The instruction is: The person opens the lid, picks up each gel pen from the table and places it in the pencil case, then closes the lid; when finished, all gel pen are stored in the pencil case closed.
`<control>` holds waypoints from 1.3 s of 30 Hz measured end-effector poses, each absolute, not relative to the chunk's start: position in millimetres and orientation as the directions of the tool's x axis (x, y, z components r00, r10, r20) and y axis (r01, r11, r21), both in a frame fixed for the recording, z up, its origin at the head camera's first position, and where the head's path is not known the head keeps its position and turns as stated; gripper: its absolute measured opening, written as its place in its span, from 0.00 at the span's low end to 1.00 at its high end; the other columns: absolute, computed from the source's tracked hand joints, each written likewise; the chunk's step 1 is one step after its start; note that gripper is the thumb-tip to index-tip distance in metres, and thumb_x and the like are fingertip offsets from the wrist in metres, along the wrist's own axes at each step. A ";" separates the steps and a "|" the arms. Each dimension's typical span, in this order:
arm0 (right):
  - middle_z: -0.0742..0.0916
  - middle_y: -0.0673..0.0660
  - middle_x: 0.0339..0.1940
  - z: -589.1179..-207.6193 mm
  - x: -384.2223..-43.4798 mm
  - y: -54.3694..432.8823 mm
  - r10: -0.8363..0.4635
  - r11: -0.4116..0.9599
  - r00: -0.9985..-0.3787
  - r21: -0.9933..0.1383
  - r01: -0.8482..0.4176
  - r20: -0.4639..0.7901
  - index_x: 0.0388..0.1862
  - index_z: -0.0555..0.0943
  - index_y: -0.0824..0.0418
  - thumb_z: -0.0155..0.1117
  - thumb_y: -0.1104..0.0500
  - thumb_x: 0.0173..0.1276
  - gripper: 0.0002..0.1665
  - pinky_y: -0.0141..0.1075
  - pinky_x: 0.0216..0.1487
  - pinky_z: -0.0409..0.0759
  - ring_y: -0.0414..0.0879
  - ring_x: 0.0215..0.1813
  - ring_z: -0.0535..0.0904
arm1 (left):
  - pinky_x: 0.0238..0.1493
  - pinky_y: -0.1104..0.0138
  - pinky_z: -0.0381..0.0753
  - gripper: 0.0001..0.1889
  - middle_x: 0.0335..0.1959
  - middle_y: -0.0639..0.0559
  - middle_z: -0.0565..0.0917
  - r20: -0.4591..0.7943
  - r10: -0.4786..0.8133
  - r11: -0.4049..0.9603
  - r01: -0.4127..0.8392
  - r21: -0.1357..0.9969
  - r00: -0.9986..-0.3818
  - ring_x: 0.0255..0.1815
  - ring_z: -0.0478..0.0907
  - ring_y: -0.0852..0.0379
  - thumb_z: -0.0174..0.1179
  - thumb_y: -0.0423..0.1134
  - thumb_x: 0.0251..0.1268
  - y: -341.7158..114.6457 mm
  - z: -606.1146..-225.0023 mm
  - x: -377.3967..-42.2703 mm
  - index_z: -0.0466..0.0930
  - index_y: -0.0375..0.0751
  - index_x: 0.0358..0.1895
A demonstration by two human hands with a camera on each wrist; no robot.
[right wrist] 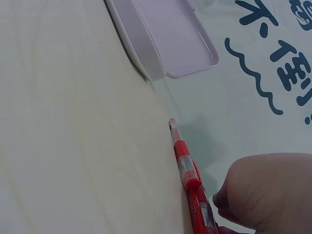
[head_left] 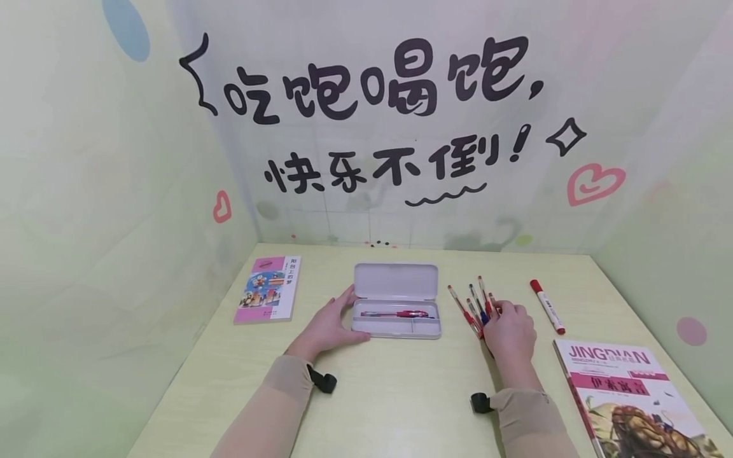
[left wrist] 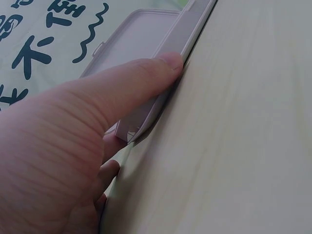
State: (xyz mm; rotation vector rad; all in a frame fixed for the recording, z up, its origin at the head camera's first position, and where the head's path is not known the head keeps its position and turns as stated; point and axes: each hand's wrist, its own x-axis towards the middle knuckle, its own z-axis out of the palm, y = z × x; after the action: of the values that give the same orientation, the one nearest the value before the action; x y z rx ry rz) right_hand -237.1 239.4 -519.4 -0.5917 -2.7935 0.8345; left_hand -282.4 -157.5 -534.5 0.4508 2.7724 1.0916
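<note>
"Head view: what's in the case (head_left: pixel 380 327)?"

"A red pen (head_left: pixel 401 313), at least, lying in the far compartment (head_left: pixel 392 306); the lid (head_left: pixel 396 282) stands open on the far side."

"What's held?"

"Left hand (head_left: pixel 328 327) grips the case's left end, thumb (left wrist: pixel 146 80) on the near edge. Right hand (head_left: pixel 511 334) is at the loose pens (head_left: pixel 473 326), right of the case; whether it grasps any, I can't tell. A marker (head_left: pixel 548 306) lies farther right."

The right hand (head_left: pixel 511 336) hides part of the pens (head_left: pixel 472 321), leaving their count unclear. The near right book (head_left: pixel 635 397) is cut off by the head view's edge, the pencil case (left wrist: pixel 141 41) by the left wrist view's; print on the marker (head_left: pixel 548 307) is too small to read.
</note>
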 end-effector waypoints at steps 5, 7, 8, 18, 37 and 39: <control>0.78 0.77 0.68 -521.7 -237.6 241.4 0.423 0.766 -0.906 -0.546 0.340 0.029 0.72 0.78 0.68 0.55 0.59 0.85 0.24 0.65 0.58 0.80 0.73 0.61 0.76 | 0.95 0.43 0.50 0.71 0.85 0.60 0.74 -0.013 0.320 0.697 0.226 0.681 -0.947 0.93 0.56 0.39 0.86 0.64 0.49 -156.8 -532.5 -281.7 0.47 0.55 0.93; 0.78 0.77 0.68 -522.3 -237.7 242.0 0.423 0.767 -0.906 -0.542 0.344 0.024 0.72 0.78 0.68 0.55 0.58 0.84 0.24 0.65 0.57 0.80 0.73 0.61 0.76 | 0.95 0.43 0.49 0.71 0.85 0.60 0.74 -0.012 0.322 0.697 0.228 0.680 -0.947 0.93 0.56 0.40 0.86 0.64 0.49 -156.7 -532.3 -281.5 0.47 0.55 0.93; 0.78 0.77 0.68 -522.5 -237.8 242.4 0.423 0.767 -0.906 -0.541 0.345 0.022 0.72 0.78 0.68 0.55 0.58 0.84 0.24 0.65 0.57 0.80 0.73 0.61 0.76 | 0.95 0.44 0.49 0.71 0.85 0.60 0.74 -0.013 0.321 0.697 0.227 0.680 -0.947 0.93 0.56 0.40 0.86 0.64 0.49 -156.6 -532.0 -281.3 0.47 0.55 0.93; 0.77 0.78 0.69 -522.2 -234.7 248.7 0.451 0.754 -0.892 -0.528 0.390 -0.015 0.72 0.77 0.68 0.51 0.57 0.85 0.25 0.66 0.56 0.82 0.75 0.63 0.75 | 0.96 0.45 0.48 0.72 0.84 0.60 0.74 -0.001 0.327 0.692 0.239 0.681 -0.945 0.92 0.57 0.42 0.86 0.64 0.49 -157.8 -533.8 -283.3 0.47 0.56 0.93; 0.80 0.77 0.62 -521.7 -234.9 251.8 0.453 0.764 -0.890 -0.487 0.423 -0.061 0.70 0.79 0.70 0.56 0.58 0.83 0.24 0.61 0.48 0.83 0.72 0.57 0.78 | 0.96 0.47 0.47 0.71 0.84 0.61 0.75 -0.011 0.327 0.683 0.228 0.693 -0.945 0.93 0.56 0.44 0.86 0.64 0.49 -158.3 -535.7 -283.7 0.47 0.57 0.93; 0.80 0.77 0.62 -521.9 -234.8 251.8 0.453 0.765 -0.890 -0.487 0.422 -0.060 0.70 0.79 0.70 0.56 0.58 0.83 0.24 0.61 0.49 0.83 0.72 0.57 0.78 | 0.96 0.47 0.47 0.71 0.84 0.62 0.75 -0.012 0.326 0.683 0.227 0.695 -0.945 0.93 0.56 0.44 0.86 0.63 0.49 -158.5 -536.1 -283.6 0.47 0.58 0.93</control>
State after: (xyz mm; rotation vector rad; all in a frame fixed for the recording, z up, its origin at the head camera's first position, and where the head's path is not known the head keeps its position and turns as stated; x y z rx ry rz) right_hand -234.8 251.8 -521.9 -0.7182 -2.8936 0.7758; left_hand -283.6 -158.5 -536.1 0.4551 2.7565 1.1108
